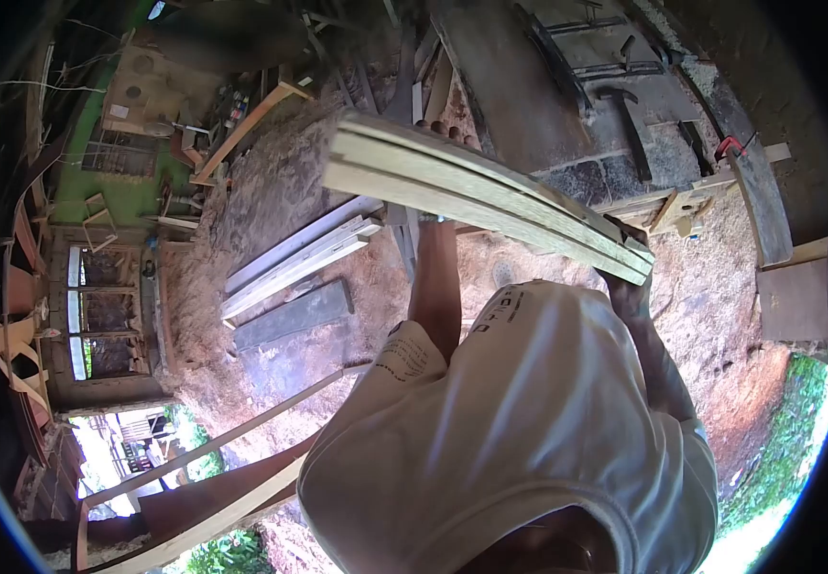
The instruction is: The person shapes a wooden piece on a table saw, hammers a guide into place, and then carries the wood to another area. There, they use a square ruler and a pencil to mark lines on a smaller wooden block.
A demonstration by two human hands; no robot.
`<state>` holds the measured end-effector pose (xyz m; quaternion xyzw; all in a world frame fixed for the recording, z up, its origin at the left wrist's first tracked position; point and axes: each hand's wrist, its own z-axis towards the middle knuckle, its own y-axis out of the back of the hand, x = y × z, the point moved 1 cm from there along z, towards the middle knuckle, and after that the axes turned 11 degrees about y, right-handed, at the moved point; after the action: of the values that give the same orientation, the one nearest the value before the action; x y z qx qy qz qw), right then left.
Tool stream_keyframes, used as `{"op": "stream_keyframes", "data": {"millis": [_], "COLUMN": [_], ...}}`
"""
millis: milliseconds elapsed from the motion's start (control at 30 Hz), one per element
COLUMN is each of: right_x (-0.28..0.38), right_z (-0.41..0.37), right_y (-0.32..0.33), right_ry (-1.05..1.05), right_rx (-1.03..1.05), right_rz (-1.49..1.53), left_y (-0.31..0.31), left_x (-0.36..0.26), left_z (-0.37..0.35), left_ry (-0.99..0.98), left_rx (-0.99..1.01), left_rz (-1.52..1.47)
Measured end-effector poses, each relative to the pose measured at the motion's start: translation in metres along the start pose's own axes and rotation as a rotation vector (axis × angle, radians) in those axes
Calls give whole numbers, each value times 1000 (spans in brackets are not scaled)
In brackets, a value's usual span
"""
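I hold a bundle of long pale wooden slats (490, 196) level in front of my chest, with both hands on it. My left hand (452, 131) reaches under the bundle near its left end, and only the fingertips show over the far edge. My right hand (627, 287) grips the bundle's right end from below. My grey shirt (519, 430) fills the lower middle of the view and hides what lies under it.
Sawdust covers the ground (271, 191). More pale planks (299, 253) and a dark board (294, 316) lie to the left. A workbench (577, 172) beyond carries a hammer (629, 120) and a red clamp (728, 148). Long thin strips (232, 430) cross at lower left.
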<state>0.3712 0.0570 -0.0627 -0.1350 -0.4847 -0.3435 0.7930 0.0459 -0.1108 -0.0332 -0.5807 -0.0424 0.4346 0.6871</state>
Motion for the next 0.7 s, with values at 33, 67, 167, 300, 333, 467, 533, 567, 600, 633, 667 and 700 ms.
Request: {"op": "stream_keyframes", "data": {"millis": [33,67,167,300,333,467,533,567,600,633,667,700], "right_x": [-6,-10,-25,-74,-81,-80,-86,-88,-90,-93,-97,-99], "right_z": [-5,-9,-19,-38,-44,-50,-55,-57,-58,-57,-55,-53], "right_y": [-1,2,7,13,18,25,28,32,35,38,41,42], "right_ry": [10,-33,-128,-15,42,49,62,66,7,-26,-63,-105], "right_rx": [-6,-9,-41,-107,-64,-64,5,36,40,63,80,91], "right_rz": [-8,3,102,71,12,1,-101,-155,-112,-73,-34,3], "left_y": [4,20,56,-42,-34,-49,-52,-49,-33,-23,-16,-7], "left_x": [-15,-32,-63,-40,-36,-13,-7,-5,-5,-4,-5,-6], "left_z": [1,-1,0,13,15,5,1,0,0,-6,-16,-27], "left_ry": [9,17,-239,-143,-148,-189,-154,-132,-193,-195,-190,-176], "left_rx": [-63,-130,-166,230,274,222,159,130,110,28,-52,-130], "left_rz": [49,98,779,678,684,712,638,597,653,665,678,689]}}
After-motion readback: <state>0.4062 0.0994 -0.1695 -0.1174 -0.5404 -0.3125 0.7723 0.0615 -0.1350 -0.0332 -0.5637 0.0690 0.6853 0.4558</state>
